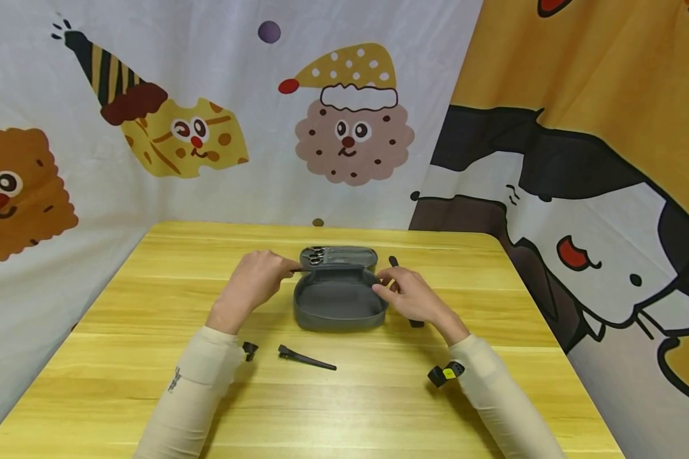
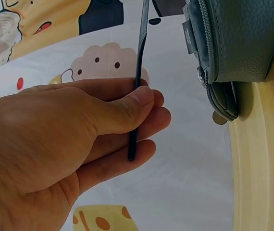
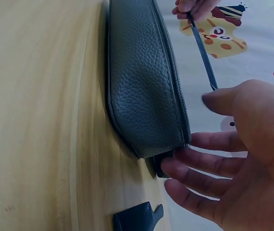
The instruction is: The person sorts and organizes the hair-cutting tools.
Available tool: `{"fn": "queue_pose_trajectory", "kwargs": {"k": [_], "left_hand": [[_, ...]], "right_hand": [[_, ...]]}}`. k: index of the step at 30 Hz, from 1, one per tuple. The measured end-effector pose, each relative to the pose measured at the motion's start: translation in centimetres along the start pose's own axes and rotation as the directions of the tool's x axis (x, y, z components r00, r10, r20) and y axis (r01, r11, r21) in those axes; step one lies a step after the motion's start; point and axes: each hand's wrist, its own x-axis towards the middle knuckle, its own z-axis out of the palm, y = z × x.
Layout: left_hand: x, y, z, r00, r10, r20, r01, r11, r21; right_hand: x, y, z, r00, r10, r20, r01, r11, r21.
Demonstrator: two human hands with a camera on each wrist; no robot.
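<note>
A grey zippered case lies unfolded on the table, its lid tipped back with scissors in the lid's slots. Between thumb and fingers, my left hand pinches a slim dark stick-like tool at the case's left side; its exact kind is unclear. My right hand has its fingers loosely bent, touching the case's right edge. Its thumb is near the tool's far end in the right wrist view; whether they touch I cannot tell. Beneath the right hand lies a black clip-like piece, partly hidden.
A black hair clip lies on the wooden table in front of the case. Cartoon-printed cloth hangs behind the table and along its sides. Each wrist wears a small black device.
</note>
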Motion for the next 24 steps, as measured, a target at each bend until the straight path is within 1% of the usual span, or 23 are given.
{"fn": "queue_pose_trajectory", "kwargs": {"k": [3, 7, 10, 16, 24], "left_hand": [[0.0, 0.0, -0.1, 1.0, -0.007, 0.019, 0.007, 1.0, -0.005], [0.0, -0.1, 0.0, 0.999, -0.008, 0.038, 0.009, 1.0, -0.012], [0.1, -0.1, 0.2, 0.999, 0.002, 0.051, -0.001, 1.0, -0.012], [0.3, 0.4, 0.5, 0.996, 0.03, 0.078, -0.029, 0.999, -0.017], [0.7, 1.2, 0.9, 0.992, 0.033, 0.119, -0.031, 0.999, -0.012]], "right_hand": [[0.0, 0.0, 0.1, 1.0, 0.024, 0.009, -0.024, 1.0, -0.003], [0.1, 0.0, 0.2, 0.998, 0.059, -0.022, -0.059, 0.998, -0.024], [0.1, 0.0, 0.2, 0.996, 0.073, -0.047, -0.075, 0.996, -0.041], [0.1, 0.1, 0.3, 0.995, 0.079, -0.066, -0.082, 0.996, -0.048], [0.1, 0.2, 0.5, 0.995, 0.077, -0.063, -0.079, 0.996, -0.042]]}}
